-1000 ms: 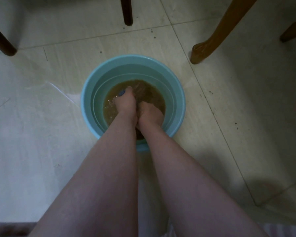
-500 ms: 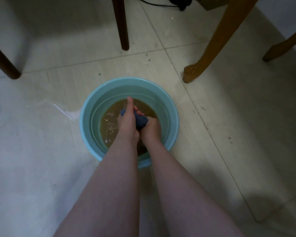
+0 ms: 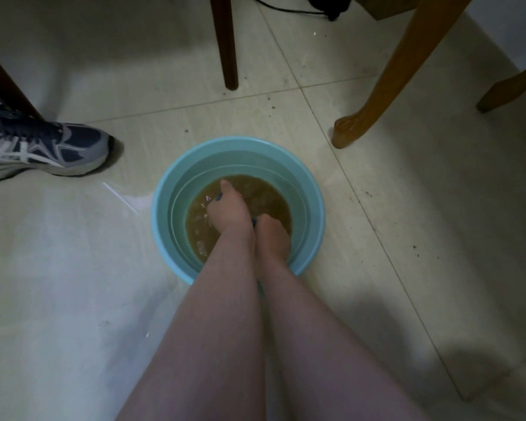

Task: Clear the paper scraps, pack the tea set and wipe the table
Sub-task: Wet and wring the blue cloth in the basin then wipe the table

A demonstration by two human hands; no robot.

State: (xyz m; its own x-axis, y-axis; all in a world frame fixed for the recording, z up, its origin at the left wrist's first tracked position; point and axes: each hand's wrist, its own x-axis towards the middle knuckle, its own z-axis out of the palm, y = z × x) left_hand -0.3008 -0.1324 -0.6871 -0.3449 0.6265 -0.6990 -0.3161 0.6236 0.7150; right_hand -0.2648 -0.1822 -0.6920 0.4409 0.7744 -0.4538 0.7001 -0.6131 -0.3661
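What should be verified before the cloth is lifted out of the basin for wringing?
1. Grip: left hand and right hand both appear to hold the blue cloth - ok.
2. Basin upright on the floor - ok.
3. Water clean: brown and murky - not ok.
4. Floor dry: wet patch left of the basin - not ok.
5. Cloth rinsed clean: mostly hidden by the hands - cannot tell.
6. Clearance: shoe and chair leg stand apart from the basin - ok.
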